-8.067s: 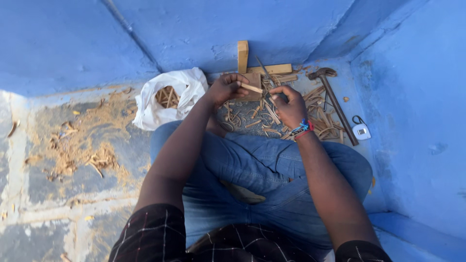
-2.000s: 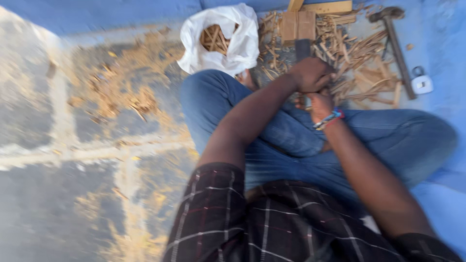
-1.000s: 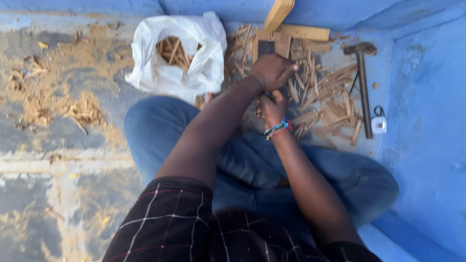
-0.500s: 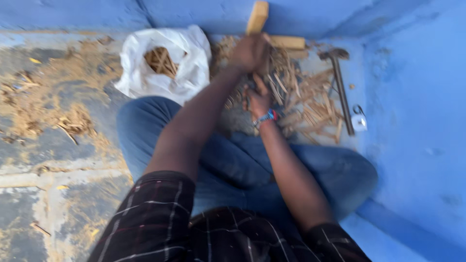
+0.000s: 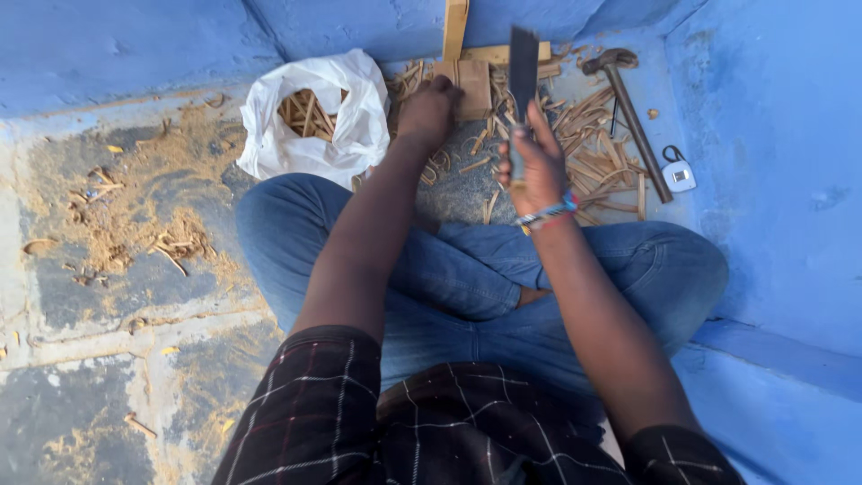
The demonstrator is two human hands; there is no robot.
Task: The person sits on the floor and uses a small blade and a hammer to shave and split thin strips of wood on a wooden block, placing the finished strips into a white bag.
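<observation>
While the left hand (image 5: 429, 110) presses down on a wood block (image 5: 470, 87) among the shavings (image 5: 593, 153), the right hand (image 5: 536, 166) is wrapped tight around a flat blade (image 5: 523, 63), raised upright above it. A hammer (image 5: 628, 108) lies just right.

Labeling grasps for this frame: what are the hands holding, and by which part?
The right hand grips a flat blade tool by its lower handle end, blade pointing up. The left hand rests on a wooden block; no clear grasp there.
</observation>
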